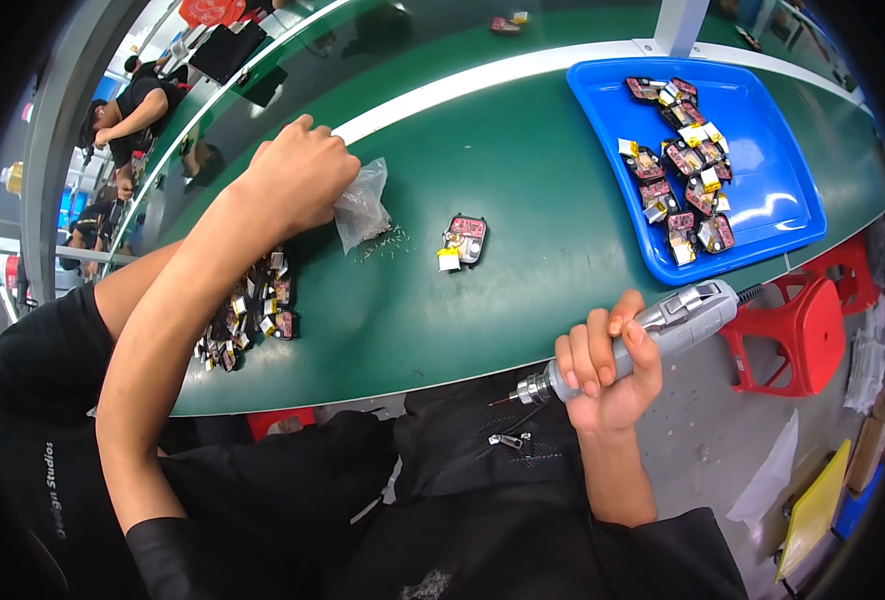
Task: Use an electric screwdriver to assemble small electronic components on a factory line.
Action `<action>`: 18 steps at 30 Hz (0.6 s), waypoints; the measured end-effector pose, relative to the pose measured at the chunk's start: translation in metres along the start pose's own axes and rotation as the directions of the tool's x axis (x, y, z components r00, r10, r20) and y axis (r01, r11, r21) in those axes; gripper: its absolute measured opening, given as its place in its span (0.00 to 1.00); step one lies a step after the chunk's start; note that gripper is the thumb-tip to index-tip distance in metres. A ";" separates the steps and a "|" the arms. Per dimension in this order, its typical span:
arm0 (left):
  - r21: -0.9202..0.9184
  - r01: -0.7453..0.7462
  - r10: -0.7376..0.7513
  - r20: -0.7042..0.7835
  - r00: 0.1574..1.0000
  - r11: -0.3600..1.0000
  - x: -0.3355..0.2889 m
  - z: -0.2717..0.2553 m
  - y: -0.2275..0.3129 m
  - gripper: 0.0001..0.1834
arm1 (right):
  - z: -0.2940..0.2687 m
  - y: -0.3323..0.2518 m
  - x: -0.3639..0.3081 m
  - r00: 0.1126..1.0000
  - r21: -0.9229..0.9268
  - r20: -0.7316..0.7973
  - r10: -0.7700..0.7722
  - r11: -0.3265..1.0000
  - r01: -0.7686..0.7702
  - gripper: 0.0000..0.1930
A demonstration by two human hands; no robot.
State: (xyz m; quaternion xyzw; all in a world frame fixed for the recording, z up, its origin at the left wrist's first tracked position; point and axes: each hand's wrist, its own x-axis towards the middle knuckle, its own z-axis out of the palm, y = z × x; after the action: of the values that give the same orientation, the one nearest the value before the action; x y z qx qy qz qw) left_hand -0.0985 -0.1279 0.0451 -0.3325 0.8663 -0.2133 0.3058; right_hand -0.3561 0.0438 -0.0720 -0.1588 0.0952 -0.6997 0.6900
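My left hand (303,172) is closed at the edge of a clear plastic bag (364,203), its fingertips hidden behind the hand. Small silver screws (387,243) lie loose on the green table beside the bag's lower end. My right hand (611,365) is wrapped round a grey electric screwdriver (685,322), held over the table's near edge with its bit pointing left. Between the hands, one small black-cased device with a red circuit board (466,240) and a yellow-white tab lies on the table by itself.
A blue tray (778,240) at the right holds several similar devices. More of them are heaped in a pile (263,305) under my left forearm. A red stool (803,335) stands past the table's right edge. Another person (148,105) sits at the far left.
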 end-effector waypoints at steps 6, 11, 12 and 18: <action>-0.152 0.054 -0.034 0.133 0.991 0.987 0.005 -0.008 0.004 0.09 | -0.001 0.000 0.000 1.000 -0.002 -0.008 0.005 1.000 -0.005 0.08; -0.428 -0.101 0.014 -0.202 0.979 0.898 -0.004 0.023 -0.002 0.13 | 0.003 -0.001 0.000 1.000 0.001 -0.010 0.019 1.000 -0.019 0.07; -0.511 -0.065 -0.001 -0.127 0.992 0.857 -0.006 0.026 -0.005 0.13 | 0.002 -0.001 0.000 1.000 -0.006 -0.007 0.022 1.000 -0.022 0.07; -0.594 0.014 -0.047 -0.040 0.998 0.804 -0.002 0.033 -0.006 0.12 | -0.001 -0.001 0.001 0.999 -0.004 -0.003 0.033 0.999 -0.033 0.07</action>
State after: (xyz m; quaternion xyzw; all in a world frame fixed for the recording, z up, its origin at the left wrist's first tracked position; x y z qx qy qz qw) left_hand -0.0720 -0.1359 0.0252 -0.4193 0.8919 0.0544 0.1603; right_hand -0.3571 0.0431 -0.0722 -0.1576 0.1005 -0.6882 0.7010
